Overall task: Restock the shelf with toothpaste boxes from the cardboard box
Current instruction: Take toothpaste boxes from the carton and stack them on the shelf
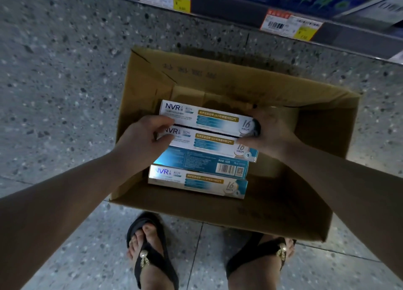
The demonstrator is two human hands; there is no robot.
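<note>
**Two Cartons Gripped, Lift to Shelf Pending**

Head view, centre of frame: pinched at the left ends by the left hand [144, 137], thumb and fingers curled over the edges, and clasped at the right ends by the right hand [272, 132], a pair of flat white-and-teal cardboard toothpaste boxes [218, 120] lying side by side. Hands apart, one at each end of the pair. Whether already raised or resting on the stock below, impossible to tell.

Just below, toward the lower edge: two more toothpaste cartons [198, 174], untouched. All of it inside the open brown cardboard box [218, 211] on the speckled grey stone floor [54, 60]. Across the upper right: the dark shelf edge [218, 4] with red-and-yellow price tags [290, 25]. At the bottom: feet in black sandals [150, 259].

Judged as the pick-up step, with at least four cartons not yet shelved. Next: lift the pair level, clear of the box wall, keeping both ends squeezed against slipping, then up toward the shelf.
</note>
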